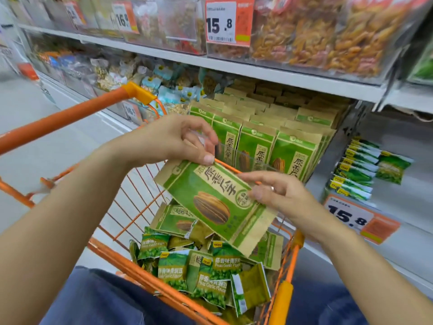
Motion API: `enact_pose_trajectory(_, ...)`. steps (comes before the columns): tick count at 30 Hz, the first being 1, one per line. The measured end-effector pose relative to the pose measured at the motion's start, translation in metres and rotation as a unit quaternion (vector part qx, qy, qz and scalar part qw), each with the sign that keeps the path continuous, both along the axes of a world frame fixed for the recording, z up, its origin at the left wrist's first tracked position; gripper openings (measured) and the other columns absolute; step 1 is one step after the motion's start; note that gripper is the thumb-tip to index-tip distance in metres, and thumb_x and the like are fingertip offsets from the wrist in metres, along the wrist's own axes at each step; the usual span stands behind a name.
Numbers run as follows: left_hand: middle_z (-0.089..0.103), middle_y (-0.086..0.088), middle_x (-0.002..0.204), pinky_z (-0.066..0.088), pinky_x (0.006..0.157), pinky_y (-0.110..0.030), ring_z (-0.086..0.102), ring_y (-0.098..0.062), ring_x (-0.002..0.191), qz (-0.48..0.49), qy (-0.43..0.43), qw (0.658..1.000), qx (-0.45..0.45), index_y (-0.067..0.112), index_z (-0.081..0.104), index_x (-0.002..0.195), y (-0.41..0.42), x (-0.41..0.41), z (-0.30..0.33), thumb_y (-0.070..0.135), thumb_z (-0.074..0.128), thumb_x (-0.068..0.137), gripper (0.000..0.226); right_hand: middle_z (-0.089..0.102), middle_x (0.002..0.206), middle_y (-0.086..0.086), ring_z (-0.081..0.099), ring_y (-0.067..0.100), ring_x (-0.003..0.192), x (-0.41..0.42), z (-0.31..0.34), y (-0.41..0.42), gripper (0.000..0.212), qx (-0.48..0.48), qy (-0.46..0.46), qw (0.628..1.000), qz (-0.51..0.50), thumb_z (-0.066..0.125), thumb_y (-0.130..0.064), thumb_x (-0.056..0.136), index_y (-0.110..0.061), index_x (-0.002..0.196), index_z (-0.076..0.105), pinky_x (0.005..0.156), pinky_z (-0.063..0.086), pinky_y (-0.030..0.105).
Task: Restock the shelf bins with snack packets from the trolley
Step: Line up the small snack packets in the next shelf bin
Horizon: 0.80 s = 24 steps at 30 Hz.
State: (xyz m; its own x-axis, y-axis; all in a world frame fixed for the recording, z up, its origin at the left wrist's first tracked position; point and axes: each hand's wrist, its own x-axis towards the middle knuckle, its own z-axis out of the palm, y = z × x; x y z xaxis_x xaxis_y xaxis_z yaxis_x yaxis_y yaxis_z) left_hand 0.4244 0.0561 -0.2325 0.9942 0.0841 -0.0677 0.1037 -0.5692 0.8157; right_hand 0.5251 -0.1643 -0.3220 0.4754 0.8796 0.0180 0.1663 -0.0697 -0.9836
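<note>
An orange trolley (145, 275) fills the lower centre of the frame, with green pea packets (172, 269) heaped inside. Right of centre, a shelf bin (328, 146) holds upright sunflower seed packets (294, 156). Above the trolley, the left hand (173, 139) and right hand (278, 195) pinch opposite ends of one tilted sunflower seed packet (218, 202), apparently a single one.

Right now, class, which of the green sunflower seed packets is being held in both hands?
The sunflower seed packet tilted above the trolley: left hand pinches its top edge, right hand its side. The others stand in the shelf bin or lie in the trolley.
</note>
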Motion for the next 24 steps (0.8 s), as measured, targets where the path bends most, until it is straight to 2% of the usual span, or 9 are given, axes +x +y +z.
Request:
enact_pose_trajectory(2, 0.071, 0.003, 0.064, 0.053, 0.059, -0.019, 0.067, -0.007, 0.062, 0.036, -0.037, 0.999, 0.002, 0.015, 0.064, 0.099, -0.011, 0.011, -0.010, 0.025, 0.077, 0.060, 0.043, 0.073, 0.094, 0.014, 0.070, 0.020, 0.079, 0.002, 0.006, -0.005, 0.042, -0.013, 0.035, 0.999, 0.004, 0.074, -0.024, 0.078, -0.013, 0.117, 0.063, 0.074, 0.057, 0.032)
enact_pose_trajectory(4, 0.072, 0.000, 0.068, 0.057, 0.061, -0.028, 0.069, -0.013, 0.065, 0.080, -0.062, 0.994, -0.049, 0.021, 0.063, 0.106, -0.016, 0.017, -0.019, 0.030, 0.074, 0.066, 0.043, 0.073, 0.093, 0.017, 0.069, 0.020, 0.078, 0.006, 0.006, -0.012, 0.038, -0.016, 0.040, 0.999, -0.008, 0.074, -0.017, 0.079, -0.009, 0.115, 0.063, 0.076, 0.055, 0.040)
enact_pose_trajectory(7, 0.073, -0.012, 0.096, 0.056, 0.084, -0.043, 0.071, -0.027, 0.092, 0.100, -0.052, 0.985, -0.133, 0.030, 0.061, 0.120, -0.016, 0.021, -0.027, 0.049, 0.055, 0.080, 0.045, 0.061, 0.101, 0.038, 0.066, 0.038, 0.085, 0.010, 0.005, -0.021, 0.035, 0.017, 0.037, 0.999, -0.036, 0.076, -0.031, 0.073, -0.020, 0.105, 0.070, 0.081, 0.048, 0.059)
enact_pose_trajectory(10, 0.071, -0.012, 0.103, 0.057, 0.080, -0.036, 0.070, -0.023, 0.095, 0.113, 0.001, 0.982, -0.153, 0.031, 0.067, 0.113, -0.022, 0.021, -0.027, 0.066, 0.041, 0.078, 0.056, 0.049, 0.101, 0.048, 0.059, 0.032, 0.081, 0.019, 0.002, -0.030, 0.044, 0.036, 0.015, 0.998, -0.054, 0.079, -0.049, 0.066, -0.027, 0.103, 0.071, 0.075, 0.043, 0.048)
enact_pose_trajectory(12, 0.074, -0.001, 0.094, 0.055, 0.063, -0.024, 0.071, -0.014, 0.081, 0.080, 0.017, 0.986, -0.145, 0.026, 0.071, 0.096, -0.029, 0.021, -0.026, 0.060, 0.052, 0.081, 0.043, 0.060, 0.090, 0.037, 0.059, 0.023, 0.077, 0.021, 0.005, -0.035, 0.034, 0.058, 0.013, 0.996, -0.069, 0.079, -0.036, 0.072, -0.018, 0.099, 0.070, 0.074, 0.045, 0.037)
enact_pose_trajectory(15, 0.075, -0.001, 0.088, 0.053, 0.056, -0.019, 0.071, -0.012, 0.074, 0.013, 0.011, 0.992, -0.126, 0.017, 0.068, 0.088, -0.043, 0.023, -0.027, 0.025, 0.071, 0.072, 0.019, 0.073, 0.076, 0.002, 0.065, 0.009, 0.068, 0.021, 0.008, -0.042, 0.028, 0.090, 0.026, 0.991, -0.099, 0.071, -0.019, 0.072, -0.009, 0.096, 0.060, 0.062, 0.051, 0.019)
enact_pose_trajectory(18, 0.075, 0.001, 0.081, 0.055, 0.060, -0.020, 0.072, -0.012, 0.072, 0.039, -0.060, 0.987, -0.141, 0.013, 0.068, 0.084, -0.056, 0.029, -0.020, 0.012, 0.072, 0.065, 0.020, 0.069, 0.071, 0.005, 0.063, 0.008, 0.064, 0.023, 0.014, -0.052, 0.024, 0.122, -0.038, 0.974, -0.185, 0.073, -0.031, 0.074, -0.018, 0.090, 0.061, 0.054, 0.044, 0.014)
enact_pose_trajectory(22, 0.072, 0.018, 0.073, 0.052, 0.066, -0.015, 0.068, 0.001, 0.071, 0.111, -0.233, 0.966, 0.008, 0.022, 0.070, 0.080, -0.057, 0.040, -0.002, 0.008, 0.076, 0.075, 0.016, 0.071, 0.075, -0.004, 0.065, 0.010, 0.067, 0.042, 0.017, -0.064, 0.005, 0.168, -0.082, 0.915, -0.358, 0.060, -0.026, 0.092, -0.021, 0.089, 0.062, 0.054, 0.047, 0.018)
enact_pose_trajectory(24, 0.073, 0.016, 0.082, 0.055, 0.075, -0.024, 0.067, 0.001, 0.080, 0.094, -0.254, 0.955, 0.123, 0.024, 0.073, 0.091, -0.059, 0.051, 0.000, 0.016, 0.077, 0.077, 0.016, 0.071, 0.075, -0.006, 0.064, 0.010, 0.069, 0.051, 0.015, -0.067, 0.007, 0.159, -0.076, 0.896, -0.407, 0.056, -0.022, 0.095, -0.021, 0.090, 0.062, 0.053, 0.047, 0.018)
